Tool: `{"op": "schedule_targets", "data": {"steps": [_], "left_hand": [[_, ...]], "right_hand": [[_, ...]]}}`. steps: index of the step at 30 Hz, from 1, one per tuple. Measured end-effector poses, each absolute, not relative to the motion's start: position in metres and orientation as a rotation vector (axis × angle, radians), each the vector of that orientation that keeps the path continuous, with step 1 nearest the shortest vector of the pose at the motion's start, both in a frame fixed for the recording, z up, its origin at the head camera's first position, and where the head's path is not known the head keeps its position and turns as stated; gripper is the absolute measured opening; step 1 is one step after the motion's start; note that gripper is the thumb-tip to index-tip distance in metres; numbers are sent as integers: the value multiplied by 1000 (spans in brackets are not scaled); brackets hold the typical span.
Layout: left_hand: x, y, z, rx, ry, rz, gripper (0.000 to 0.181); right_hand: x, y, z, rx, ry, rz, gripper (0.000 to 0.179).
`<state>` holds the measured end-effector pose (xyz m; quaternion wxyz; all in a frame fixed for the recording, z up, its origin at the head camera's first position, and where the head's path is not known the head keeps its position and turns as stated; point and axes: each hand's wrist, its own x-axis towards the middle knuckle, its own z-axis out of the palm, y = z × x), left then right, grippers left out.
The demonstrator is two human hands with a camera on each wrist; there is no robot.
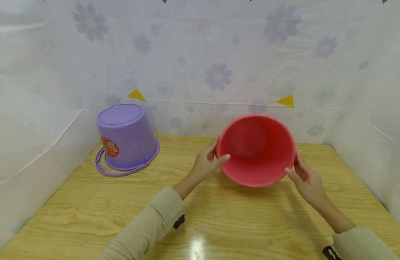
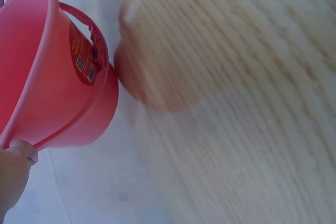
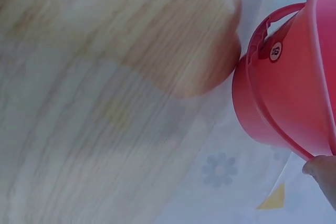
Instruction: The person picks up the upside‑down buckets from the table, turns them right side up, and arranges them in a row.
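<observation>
A red plastic bucket (image 1: 256,151) is tilted with its mouth toward me and its inside showing bare. My left hand (image 1: 207,160) grips its rim on the left, thumb over the edge. On the opposite side my right hand (image 1: 308,182) holds the rim, thumb in front and fingers behind. In the left wrist view the bucket (image 2: 68,87) shows its handle and a red label (image 2: 83,59) on the wall. The right wrist view shows the bucket (image 3: 283,82) with the handle (image 3: 256,45) hanging along its side. Whether its base touches the table is hidden.
An upside-down purple bucket (image 1: 126,137) stands at the back left, its handle (image 1: 121,174) lying on the wood-grain table (image 1: 226,224). White flowered sheeting (image 1: 186,54) walls in the back and sides. Yellow triangles (image 1: 137,95) mark the back sheet.
</observation>
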<state>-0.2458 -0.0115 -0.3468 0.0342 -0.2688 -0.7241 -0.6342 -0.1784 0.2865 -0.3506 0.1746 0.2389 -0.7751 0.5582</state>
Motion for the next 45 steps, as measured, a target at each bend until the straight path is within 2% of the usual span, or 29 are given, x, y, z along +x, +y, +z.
{"op": "schedule_targets", "data": {"steps": [8,16,26,45], "left_hand": [[-248,-14,-333,-859,-2161,-2020,78],[-245,-14,-322,-917,-2122,-2005,114],[-234,-8,-312,-842,-2064,-1948,115],[-235,8,-328,-753,-2200,-1880,116]], "right_hand": [[-178,287,-337,689,-2132,1533,66],[-176,288,-320,661,-2067,1532,67],[-179,286,-314,832,-1881,1666,75],[-187,310,-321,719,-2097,1535,71]]}}
